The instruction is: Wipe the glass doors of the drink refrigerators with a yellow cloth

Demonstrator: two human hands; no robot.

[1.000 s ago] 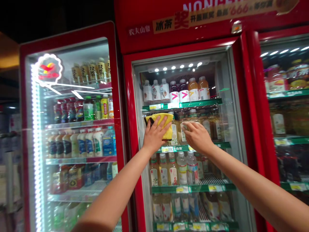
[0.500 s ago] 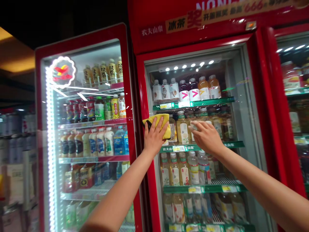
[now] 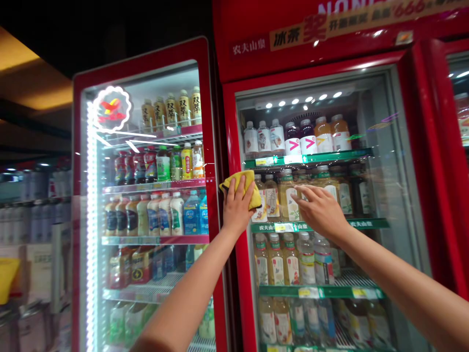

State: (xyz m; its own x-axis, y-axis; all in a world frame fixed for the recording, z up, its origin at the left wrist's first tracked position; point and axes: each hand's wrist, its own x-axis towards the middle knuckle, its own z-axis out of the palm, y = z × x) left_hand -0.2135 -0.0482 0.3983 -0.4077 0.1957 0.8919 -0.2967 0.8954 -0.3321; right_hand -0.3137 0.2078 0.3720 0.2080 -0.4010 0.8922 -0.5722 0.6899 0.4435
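Observation:
My left hand (image 3: 237, 203) lies over a folded yellow cleaning cloth (image 3: 255, 198) with dark edging, its fingers spread across the top. The cloth sits over the left red frame of the middle fridge's glass door (image 3: 381, 195) and part of the glass. To the right, my right hand (image 3: 321, 208) is raised at the same door, palm toward the glass and fingers partly bent and apart. It holds nothing, and whether its fingertips touch the glass I cannot tell. Behind the glass stand rows of drink bottles (image 3: 292, 195) on green-edged shelves.
On the left stands another lit fridge (image 3: 215, 293) with a red frame and several shelves of drinks. A third red fridge (image 3: 445, 161) is at the right edge. Blurred shelves of pale goods (image 3: 25, 225) show at the far left.
The view has turned a little left, so the fridges sit further right. Against the door, my left hand and the cloth have shifted left, further onto the red frame. The right hand stays near the glass.

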